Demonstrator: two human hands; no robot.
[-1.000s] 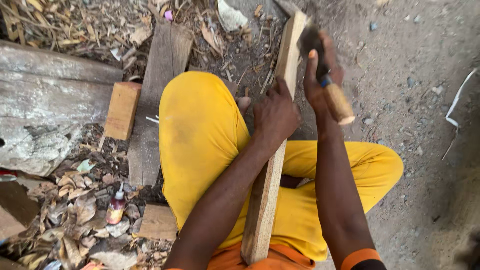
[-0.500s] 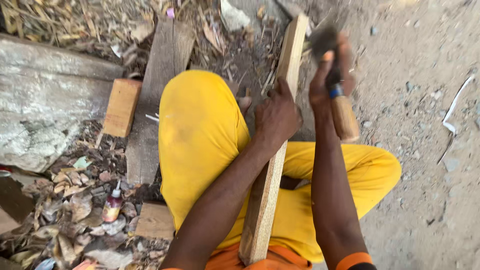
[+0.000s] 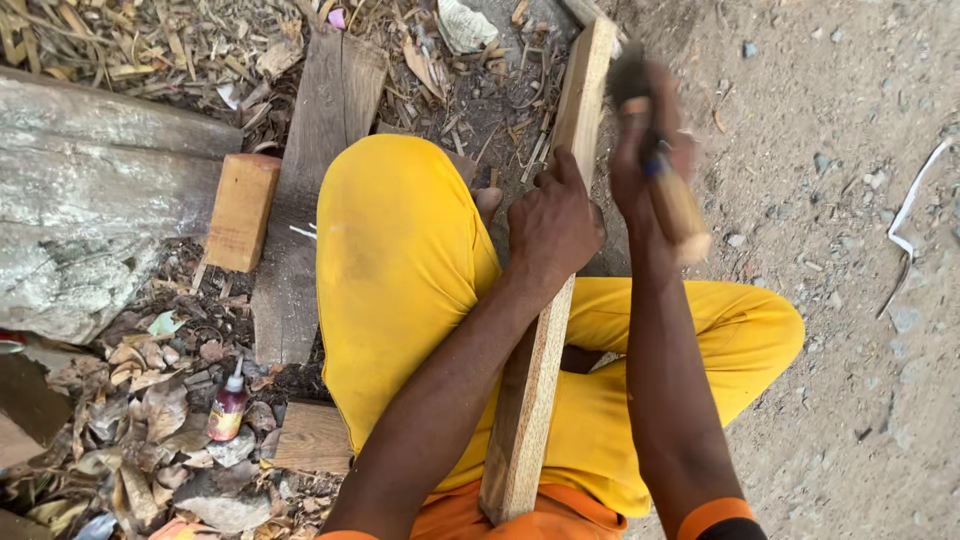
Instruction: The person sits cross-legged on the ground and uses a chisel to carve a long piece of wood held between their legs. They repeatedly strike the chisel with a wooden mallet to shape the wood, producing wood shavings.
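Note:
A long pale wooden plank (image 3: 585, 90) runs from my lap to the ground ahead, between my legs in yellow trousers (image 3: 400, 260). My left hand (image 3: 552, 225) grips the plank near its middle. My right hand (image 3: 648, 150) holds a hammer (image 3: 668, 195) with a wooden handle and a dark head. The hammer is blurred beside the plank's upper right edge. The plank's near end (image 3: 510, 480) rests against my waist.
A small orange-brown wood block (image 3: 240, 212) lies to the left beside a grey weathered board (image 3: 310, 180) and a large grey slab (image 3: 90, 200). A small red bottle (image 3: 227, 408) stands among dry leaves. Sandy ground lies to the right, with a white strip (image 3: 910, 215).
My right hand and the hammer have shifted slightly and blurred with motion near the plank's upper end. My left hand keeps its grip on the plank.

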